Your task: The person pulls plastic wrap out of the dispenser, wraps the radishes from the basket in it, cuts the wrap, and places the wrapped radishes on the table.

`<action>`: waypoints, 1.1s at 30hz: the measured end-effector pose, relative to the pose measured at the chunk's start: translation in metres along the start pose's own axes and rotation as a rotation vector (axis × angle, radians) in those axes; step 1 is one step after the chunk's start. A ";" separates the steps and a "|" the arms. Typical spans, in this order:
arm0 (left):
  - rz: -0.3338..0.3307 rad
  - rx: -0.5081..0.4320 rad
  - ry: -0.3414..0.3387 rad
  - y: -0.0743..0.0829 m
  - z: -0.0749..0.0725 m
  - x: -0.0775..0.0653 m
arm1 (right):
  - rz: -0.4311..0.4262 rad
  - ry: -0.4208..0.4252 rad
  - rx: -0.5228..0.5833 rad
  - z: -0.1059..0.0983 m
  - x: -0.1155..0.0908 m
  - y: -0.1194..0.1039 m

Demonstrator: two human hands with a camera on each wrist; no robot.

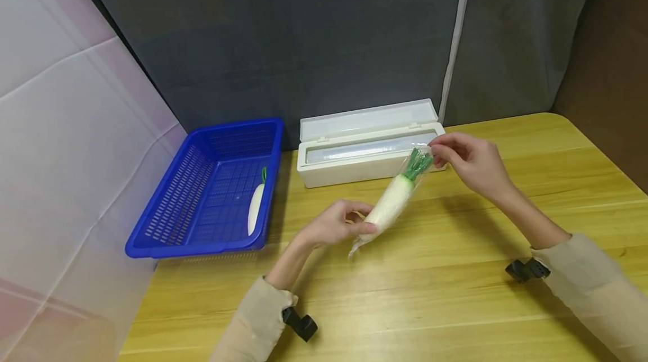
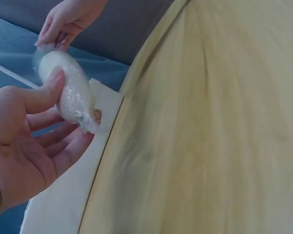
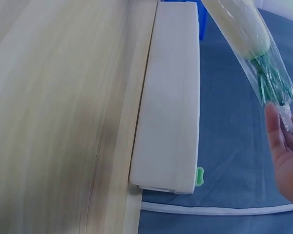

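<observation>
A white radish [image 1: 391, 202] with green leaf stubs hangs tilted above the table, wrapped in clear plastic film. My left hand [image 1: 340, 221] grips its lower white end between thumb and fingers; the left wrist view shows the thumb pressed on the wrapped radish [image 2: 71, 87]. At the leafy end, my right hand [image 1: 473, 162] pinches the film's gathered edge. In the right wrist view the twisted film end [image 3: 287, 118] sits at the fingertips of the right hand [image 3: 288, 151]. Behind stands a white film dispenser box [image 1: 372, 165], lid [image 1: 369, 119] raised, a film roll [image 1: 372, 147] inside.
A blue plastic basket [image 1: 202, 248] stands at the left of the table, with another white radish [image 1: 255, 209] lying along its right wall. Grey cloth [image 1: 304, 41] hangs behind the table [image 1: 405, 306]. A green slider [image 3: 199, 176] sticks out from the dispenser's side.
</observation>
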State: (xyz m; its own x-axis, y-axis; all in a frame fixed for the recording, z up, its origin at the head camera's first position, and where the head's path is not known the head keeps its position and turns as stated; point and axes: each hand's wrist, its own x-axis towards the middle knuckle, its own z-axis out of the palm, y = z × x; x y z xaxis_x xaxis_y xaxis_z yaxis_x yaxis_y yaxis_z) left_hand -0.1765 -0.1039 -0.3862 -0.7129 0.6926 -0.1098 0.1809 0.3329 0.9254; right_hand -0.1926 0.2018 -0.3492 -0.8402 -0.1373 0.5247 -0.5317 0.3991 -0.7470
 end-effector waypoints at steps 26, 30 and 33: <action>-0.003 -0.222 0.350 0.029 0.041 0.028 | -0.008 -0.271 0.089 0.032 -0.015 -0.005; 0.032 -0.182 0.375 0.032 0.043 0.030 | 0.030 -0.247 0.065 0.032 -0.014 -0.008; 0.052 -0.158 0.382 0.034 0.044 0.032 | 0.046 -0.223 0.053 0.031 -0.013 -0.011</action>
State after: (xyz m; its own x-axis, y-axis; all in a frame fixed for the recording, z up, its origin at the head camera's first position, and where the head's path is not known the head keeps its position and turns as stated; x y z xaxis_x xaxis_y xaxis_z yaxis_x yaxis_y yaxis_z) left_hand -0.1632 -0.0419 -0.3738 -0.9111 0.4086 0.0540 0.1387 0.1804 0.9738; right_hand -0.1797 0.1709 -0.3606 -0.8631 -0.3194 0.3912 -0.4926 0.3617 -0.7915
